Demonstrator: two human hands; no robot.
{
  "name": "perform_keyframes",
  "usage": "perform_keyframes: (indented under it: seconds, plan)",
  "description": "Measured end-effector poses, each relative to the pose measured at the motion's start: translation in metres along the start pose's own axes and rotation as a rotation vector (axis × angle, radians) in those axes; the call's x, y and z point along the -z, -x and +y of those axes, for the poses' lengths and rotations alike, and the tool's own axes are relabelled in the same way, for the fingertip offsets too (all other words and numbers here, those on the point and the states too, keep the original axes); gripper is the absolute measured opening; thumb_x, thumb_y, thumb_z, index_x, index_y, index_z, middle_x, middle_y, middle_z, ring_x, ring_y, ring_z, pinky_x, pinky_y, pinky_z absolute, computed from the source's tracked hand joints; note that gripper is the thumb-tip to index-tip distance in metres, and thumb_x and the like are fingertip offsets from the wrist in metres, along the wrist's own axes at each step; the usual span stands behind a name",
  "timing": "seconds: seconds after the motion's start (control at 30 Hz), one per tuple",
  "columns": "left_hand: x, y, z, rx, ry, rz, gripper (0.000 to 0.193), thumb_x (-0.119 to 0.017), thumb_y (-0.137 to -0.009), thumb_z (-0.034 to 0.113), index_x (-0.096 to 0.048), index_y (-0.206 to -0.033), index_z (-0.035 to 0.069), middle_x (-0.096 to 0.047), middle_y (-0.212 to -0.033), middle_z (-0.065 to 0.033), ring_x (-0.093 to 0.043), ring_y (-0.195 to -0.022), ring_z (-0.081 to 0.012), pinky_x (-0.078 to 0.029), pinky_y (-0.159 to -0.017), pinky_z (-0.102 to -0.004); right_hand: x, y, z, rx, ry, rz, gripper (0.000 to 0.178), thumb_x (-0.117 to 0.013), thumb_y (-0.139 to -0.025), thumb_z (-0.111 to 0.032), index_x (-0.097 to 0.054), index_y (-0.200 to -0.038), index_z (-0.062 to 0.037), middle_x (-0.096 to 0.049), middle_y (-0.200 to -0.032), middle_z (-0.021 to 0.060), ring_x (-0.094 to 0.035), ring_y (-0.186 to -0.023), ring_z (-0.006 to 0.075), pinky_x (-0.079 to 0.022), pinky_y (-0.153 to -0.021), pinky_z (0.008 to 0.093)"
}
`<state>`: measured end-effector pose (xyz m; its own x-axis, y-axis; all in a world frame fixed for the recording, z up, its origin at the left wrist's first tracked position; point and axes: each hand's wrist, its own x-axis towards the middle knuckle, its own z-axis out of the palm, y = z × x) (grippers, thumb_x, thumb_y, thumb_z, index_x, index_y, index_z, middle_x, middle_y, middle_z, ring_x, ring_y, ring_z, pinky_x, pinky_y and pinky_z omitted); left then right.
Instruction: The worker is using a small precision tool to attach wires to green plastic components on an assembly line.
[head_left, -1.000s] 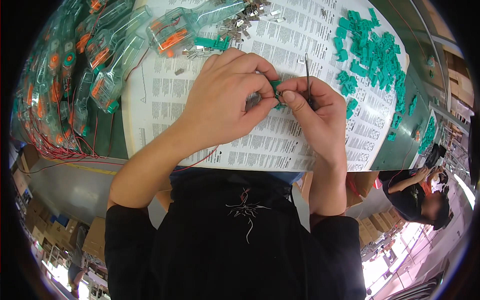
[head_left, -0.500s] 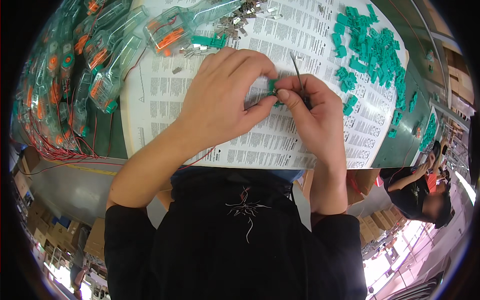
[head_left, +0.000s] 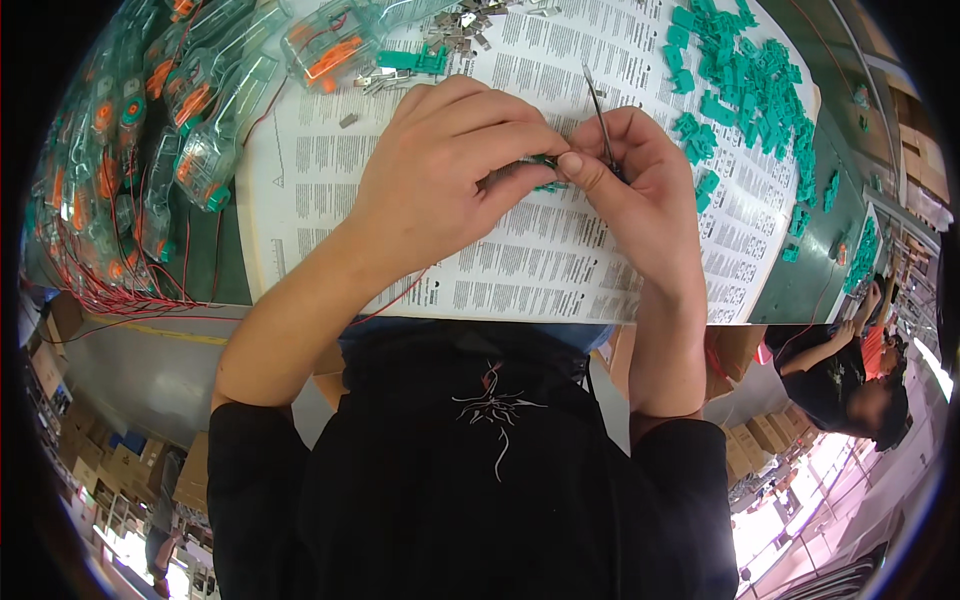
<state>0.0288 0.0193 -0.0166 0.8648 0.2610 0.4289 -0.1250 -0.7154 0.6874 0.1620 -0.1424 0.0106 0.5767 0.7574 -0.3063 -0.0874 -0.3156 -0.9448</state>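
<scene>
Over the printed paper sheet [head_left: 520, 265], my left hand [head_left: 430, 175] pinches a small green plastic part [head_left: 549, 187], mostly hidden behind the fingers. My right hand [head_left: 650, 190] meets it, thumb and fingertip pressed at the same part. A thin, dark, pointed tool [head_left: 600, 112] is tucked in my right hand, its tip pointing up and away; its lower end is hidden in the palm. Beyond my left hand lie a longer green plastic piece [head_left: 412, 61] and several small metal clips [head_left: 465, 35]. One loose metal clip [head_left: 348, 121] rests nearer my left wrist.
Clear plastic housings [head_left: 210, 150] with orange inserts crowd the left side, trailing red wires [head_left: 130, 290]. A pile of green plastic parts [head_left: 745, 85] covers the far right of the sheet. Beyond the green table [head_left: 790, 290], another person [head_left: 835, 375] is at the right.
Both hands have shifted slightly away from me. My left fingertips have closed in toward my right thumb, so less of the green part shows. The tool stays in my right hand.
</scene>
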Motion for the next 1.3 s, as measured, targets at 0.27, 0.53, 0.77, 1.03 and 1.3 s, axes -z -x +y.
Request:
perform_keyframes:
  seconds: [0.27,0.53,0.77,1.03,1.3]
  plan:
    - [0.0,0.003,0.002,0.03,-0.007,0.015,0.021,-0.086,-0.075,0.01,-0.077,-0.093,0.013,-0.068,-0.099,-0.0011,-0.06,-0.089,-0.0237,-0.048,-0.08,-0.0346,-0.001,0.004,-0.002,0.0,0.009,-0.013,0.014,-0.075,-0.093,-0.002,-0.068,-0.104,0.0041,-0.074,-0.092,0.0055,-0.067,-0.085,0.0088,-0.053,-0.075,0.0236]
    - [-0.006,0.005,-0.001,-0.059,-0.023,0.075,0.022,-0.087,-0.073,0.009,-0.075,-0.091,0.01,-0.066,-0.089,-0.0029,-0.06,-0.083,-0.0235,-0.048,-0.074,-0.0358,-0.004,0.016,0.001,0.103,0.212,0.088,0.012,-0.074,-0.091,0.0,-0.072,-0.103,0.0019,-0.073,-0.093,0.0065,-0.068,-0.085,0.0117,-0.054,-0.074,0.0246]
    - [-0.002,0.005,0.001,-0.008,-0.048,-0.004,0.02,-0.087,-0.073,0.009,-0.072,-0.087,0.009,-0.066,-0.083,-0.002,-0.061,-0.083,-0.0231,-0.048,-0.074,-0.0352,-0.006,0.013,0.006,0.192,0.28,0.126,0.01,-0.075,-0.09,-0.002,-0.073,-0.1,0.0002,-0.07,-0.094,0.0088,-0.068,-0.085,0.0158,-0.054,-0.073,0.0264]
    - [-0.003,0.001,0.007,0.024,-0.035,0.029,0.021,-0.085,-0.075,0.008,-0.076,-0.094,0.01,-0.071,-0.084,-0.0007,-0.063,-0.082,-0.0217,-0.048,-0.076,-0.0343,-0.01,0.01,0.004,0.091,0.216,0.156,0.012,-0.078,-0.088,-0.004,-0.073,-0.098,0.0018,-0.072,-0.089,0.0086,-0.068,-0.079,0.0132,-0.053,-0.07,0.0269]
    - [-0.005,0.006,0.001,-0.054,-0.068,0.057,0.022,-0.085,-0.076,0.008,-0.078,-0.097,0.01,-0.071,-0.084,-0.0004,-0.064,-0.078,-0.0209,-0.05,-0.071,-0.0326,-0.007,0.01,-0.001,0.039,0.251,0.125,0.015,-0.079,-0.088,-0.005,-0.073,-0.1,0.0022,-0.074,-0.087,0.0079,-0.068,-0.079,0.0124,-0.054,-0.07,0.0258]
